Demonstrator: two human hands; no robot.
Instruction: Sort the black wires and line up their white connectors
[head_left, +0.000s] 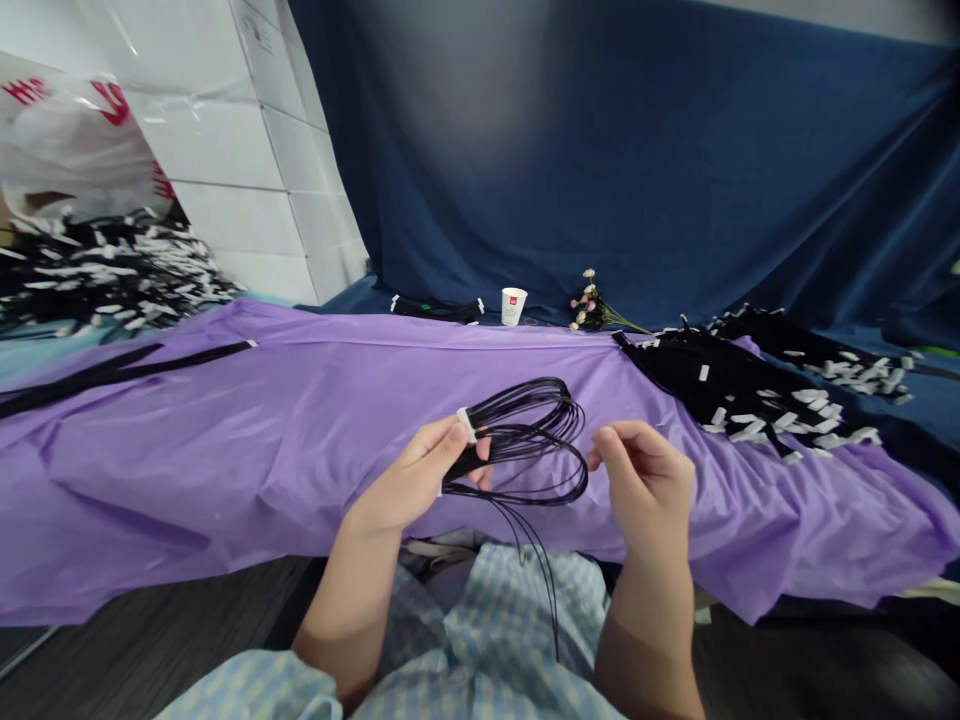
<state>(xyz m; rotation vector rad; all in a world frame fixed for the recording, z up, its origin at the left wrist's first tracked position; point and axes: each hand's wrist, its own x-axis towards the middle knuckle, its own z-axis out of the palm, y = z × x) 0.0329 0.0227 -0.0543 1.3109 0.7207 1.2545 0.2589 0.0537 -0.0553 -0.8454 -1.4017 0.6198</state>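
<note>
My left hand (pixel 420 465) grips a looped bundle of thin black cord (pixel 559 430), thumb on top. A white connector or tag (pixel 466 425) shows beside that thumb. The loops fan out to the right, and a few loose strands hang down in front of the checked shirt. Just right of the loops, my right hand (pixel 649 480) is closed in a pinch, its fingertips close to the outermost loop. Whether a strand lies between those fingers I cannot make out. Both hands are above the purple cloth (pixel 315 430) that covers the table.
Black strips with white ends lie in a pile (pixel 750 390) at right and a larger heap (pixel 105 270) at far left. Long black strips (pixel 127 373) rest on the cloth at left. Behind are a paper cup (pixel 513 306), artificial flowers (pixel 590 305) and a blue curtain (pixel 600 150).
</note>
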